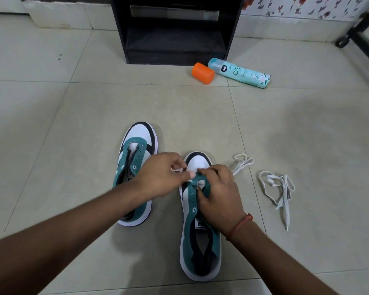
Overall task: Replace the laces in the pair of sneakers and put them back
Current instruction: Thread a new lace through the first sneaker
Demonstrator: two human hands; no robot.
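Sneakers sit on the tiled floor (51,124) w/ toes pointing far. The left sneaker (134,173) has empty eyelets and no lace, and its near part is hidden under the left forearm. Just right of it, the left hand (160,175) has its fingers curled and pinches a white lace end (178,170) beside the front eyelets. The right sneaker (197,237) sits nearer, w/ only its front eyelets taking any lace. The right hand (218,193) grips the teal eyelet flap, thumb pressing at the opening, steadying the upper. The rest of that lace (242,162) trails right of the toe. Further right, a second white lace (277,191) lies loose in a tangle. Far side: a black shelf unit (175,28), an orange cap (203,73) and a teal spray can (241,73) lying on its side.

Handling, as a guess: laces are light, limp and flat, prob. twist easily, so pinch right at the stiff tip to feed holes. Shoes are light but the upper is soft & folds, so hold the flap close to the eyelet being threaded, sole kept flat on the floor
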